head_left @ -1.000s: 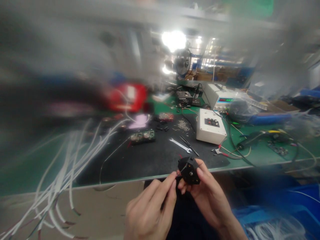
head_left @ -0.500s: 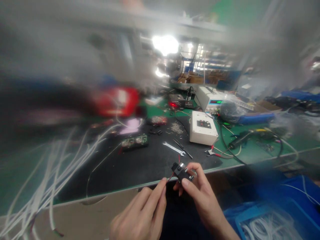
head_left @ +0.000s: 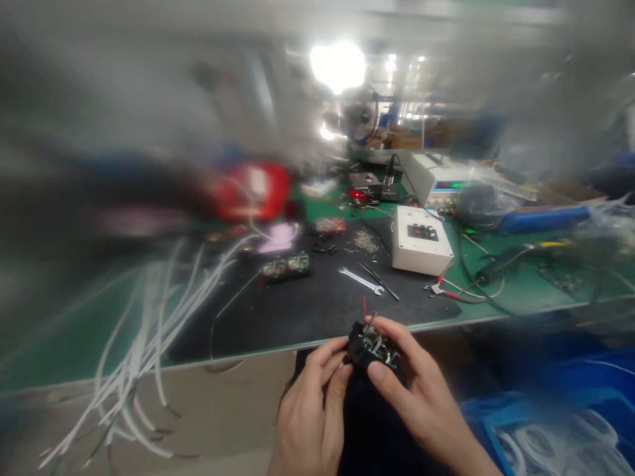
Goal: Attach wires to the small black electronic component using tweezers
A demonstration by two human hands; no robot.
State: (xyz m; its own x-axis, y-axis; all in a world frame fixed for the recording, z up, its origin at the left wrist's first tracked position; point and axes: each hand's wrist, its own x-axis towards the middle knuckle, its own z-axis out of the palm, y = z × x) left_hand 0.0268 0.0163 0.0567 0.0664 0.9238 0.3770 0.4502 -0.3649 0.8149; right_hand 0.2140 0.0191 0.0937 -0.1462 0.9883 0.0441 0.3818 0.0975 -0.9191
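Observation:
A small black electronic module (head_left: 372, 347) with its circuit board showing is held over the table's front edge. My right hand (head_left: 421, 383) grips its right side, thumb in front and fingers behind. At its left edge the thumb and bent fingers of my left hand (head_left: 315, 390) close on the module; a bit of red shows there, too small to make out. From the module's top a red wire (head_left: 365, 307) sticks up. Just beyond lie an open-ended wrench (head_left: 361, 281) and thin dark tweezers (head_left: 380, 281) on the black mat (head_left: 297, 311).
A white box with switches (head_left: 421, 254) stands behind, before a power supply (head_left: 426, 182). Red-handled cutters (head_left: 439, 289) lie right. A circuit board (head_left: 286, 266) and white cables (head_left: 149, 344) are left; a blue bin (head_left: 491, 430) is low right.
The module has turned, so its circuit board now faces me. My left hand has moved from pinching a red wire to the module's left edge. The view has shifted slightly.

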